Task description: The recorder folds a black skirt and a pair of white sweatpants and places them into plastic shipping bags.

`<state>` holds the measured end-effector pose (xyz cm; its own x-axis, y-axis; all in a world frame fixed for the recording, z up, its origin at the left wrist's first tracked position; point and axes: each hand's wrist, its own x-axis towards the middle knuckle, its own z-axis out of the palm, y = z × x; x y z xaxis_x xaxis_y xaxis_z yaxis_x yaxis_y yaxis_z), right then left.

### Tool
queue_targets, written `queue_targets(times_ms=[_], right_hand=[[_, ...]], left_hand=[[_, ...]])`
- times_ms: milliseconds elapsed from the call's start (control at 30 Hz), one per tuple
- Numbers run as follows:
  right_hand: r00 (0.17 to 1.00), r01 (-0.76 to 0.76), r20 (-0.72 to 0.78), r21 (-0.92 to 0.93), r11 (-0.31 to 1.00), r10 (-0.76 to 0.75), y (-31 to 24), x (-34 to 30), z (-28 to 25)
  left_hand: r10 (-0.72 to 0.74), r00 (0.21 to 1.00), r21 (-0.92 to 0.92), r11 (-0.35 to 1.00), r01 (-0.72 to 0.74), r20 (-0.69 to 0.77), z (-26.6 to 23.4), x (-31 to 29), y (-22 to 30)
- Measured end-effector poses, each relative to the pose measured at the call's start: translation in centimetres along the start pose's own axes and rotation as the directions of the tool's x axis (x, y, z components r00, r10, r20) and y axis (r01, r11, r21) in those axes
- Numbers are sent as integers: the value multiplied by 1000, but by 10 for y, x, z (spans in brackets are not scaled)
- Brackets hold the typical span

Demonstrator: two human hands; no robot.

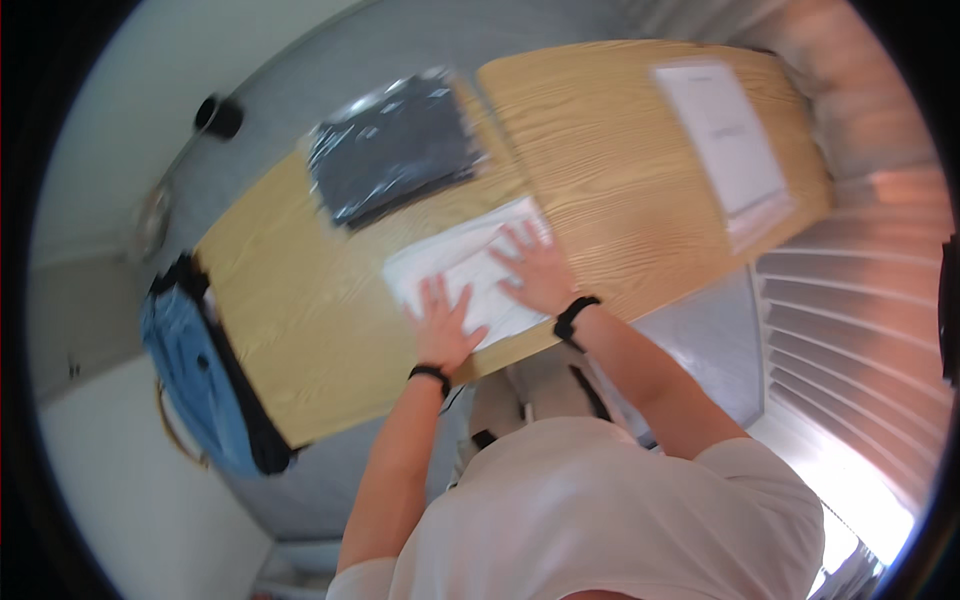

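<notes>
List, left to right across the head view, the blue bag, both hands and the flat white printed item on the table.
Blue bag → left hand → right hand → flat white printed item.

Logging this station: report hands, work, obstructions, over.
Left hand and right hand spread, palms down, on folded white cloth. Cloth flat on wooden table. Dark plastic-wrapped bundle beyond, apart; nothing seen blocking hands.

The folded cloth is white — the table, wood-grained tan.
</notes>
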<state>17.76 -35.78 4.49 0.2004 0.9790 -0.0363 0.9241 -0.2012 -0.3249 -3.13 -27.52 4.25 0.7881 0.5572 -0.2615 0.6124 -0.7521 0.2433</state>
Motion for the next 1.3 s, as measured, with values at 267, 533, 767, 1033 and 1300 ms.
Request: queue_targets(times_ms=[267,533,767,1033,1300], right_hand=[[886,-231,-313,341,911,342,117,-12,-64],[477,-859,-446,-54,509,758,318,-72,-92],[511,-858,-198,-68,509,836,368,-99,-78],[503,-831,-122,205,518,856,371,-105,-95],[456,-667,-505,352,657,733,356,-92,-123]], left_hand=[[-27,998,153,988,18,56,-4,-9,-3],[-79,978,231,972,32,195,-7,0,12],[-91,976,252,967,40,196,-2,5,10],[-126,963,266,962,60,240,-6,4,6],[-154,951,302,951,69,267,-9,1,8]])
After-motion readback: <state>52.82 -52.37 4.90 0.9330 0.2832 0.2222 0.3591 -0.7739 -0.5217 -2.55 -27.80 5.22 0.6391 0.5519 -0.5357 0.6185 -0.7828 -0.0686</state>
